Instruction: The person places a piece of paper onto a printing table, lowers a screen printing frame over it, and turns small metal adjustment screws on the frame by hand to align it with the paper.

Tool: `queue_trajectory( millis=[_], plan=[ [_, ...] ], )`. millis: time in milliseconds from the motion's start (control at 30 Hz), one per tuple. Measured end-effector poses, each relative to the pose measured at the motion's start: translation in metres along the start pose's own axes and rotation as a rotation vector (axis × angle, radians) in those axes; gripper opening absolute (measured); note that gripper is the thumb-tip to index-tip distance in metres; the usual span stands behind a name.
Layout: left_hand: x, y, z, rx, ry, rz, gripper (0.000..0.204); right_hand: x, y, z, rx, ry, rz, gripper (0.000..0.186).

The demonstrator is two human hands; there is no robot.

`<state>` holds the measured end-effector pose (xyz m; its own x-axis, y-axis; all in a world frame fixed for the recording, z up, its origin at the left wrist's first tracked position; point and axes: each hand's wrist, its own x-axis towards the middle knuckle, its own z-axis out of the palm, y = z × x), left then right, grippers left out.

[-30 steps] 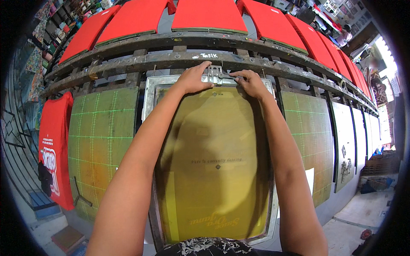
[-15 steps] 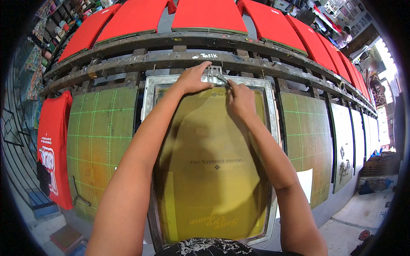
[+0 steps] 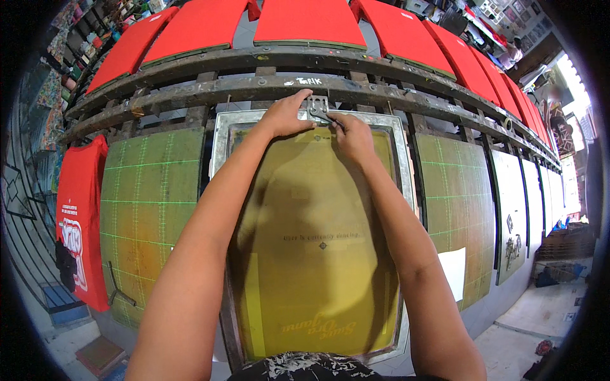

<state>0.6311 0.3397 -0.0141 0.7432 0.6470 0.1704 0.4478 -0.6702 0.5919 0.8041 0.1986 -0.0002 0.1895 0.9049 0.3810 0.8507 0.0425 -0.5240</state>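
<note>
A screen printing frame with yellow-green mesh lies flat before me, its metal border around the mesh. At the middle of its far edge is a perforated metal bracket. My left hand grips the frame's far edge just left of the bracket, thumb on the near side and fingers stretched beyond it. My right hand is closed around a small dark wrench, whose head sits at the lower part of the bracket. The fingers partly hide the wrench's handle.
Dark rails run across beyond the frame. Red shirts on boards line the far side. Green gridded pallets flank the frame, with a printed red shirt farther left. White sheet shows beside my right forearm.
My right hand has shifted slightly left and away from me, and the wrench has turned at the bracket. My left hand stays almost in place.
</note>
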Motion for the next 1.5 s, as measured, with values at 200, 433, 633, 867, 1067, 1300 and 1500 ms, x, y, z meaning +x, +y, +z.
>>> queue_trajectory(
  millis=[200,433,633,867,1067,1300,1500],
  plan=[
    [0.001,-0.008,0.004,0.014,0.028,0.022,0.085,-0.017,-0.041,0.031,-0.144,-0.068,0.196,0.030],
    [-0.001,-0.004,-0.001,0.011,0.018,0.012,0.086,-0.011,-0.047,0.021,-0.199,-0.111,0.167,0.032],
    [0.001,0.002,0.000,0.020,0.012,0.019,0.087,-0.004,0.016,-0.019,-0.016,0.041,0.005,0.032],
    [-0.003,-0.006,-0.002,0.021,0.009,-0.007,0.086,0.017,0.038,-0.022,0.052,-0.175,-0.042,0.027],
    [-0.001,0.005,-0.003,0.020,-0.038,-0.040,0.085,0.035,0.063,-0.028,0.142,-0.246,-0.110,0.027],
    [-0.002,0.005,-0.004,0.025,-0.012,-0.038,0.084,0.064,0.075,-0.032,0.213,-0.437,-0.097,0.029],
    [-0.002,0.006,-0.006,0.028,-0.008,-0.035,0.085,0.080,0.083,-0.028,0.326,-0.531,-0.031,0.029]
  ],
)
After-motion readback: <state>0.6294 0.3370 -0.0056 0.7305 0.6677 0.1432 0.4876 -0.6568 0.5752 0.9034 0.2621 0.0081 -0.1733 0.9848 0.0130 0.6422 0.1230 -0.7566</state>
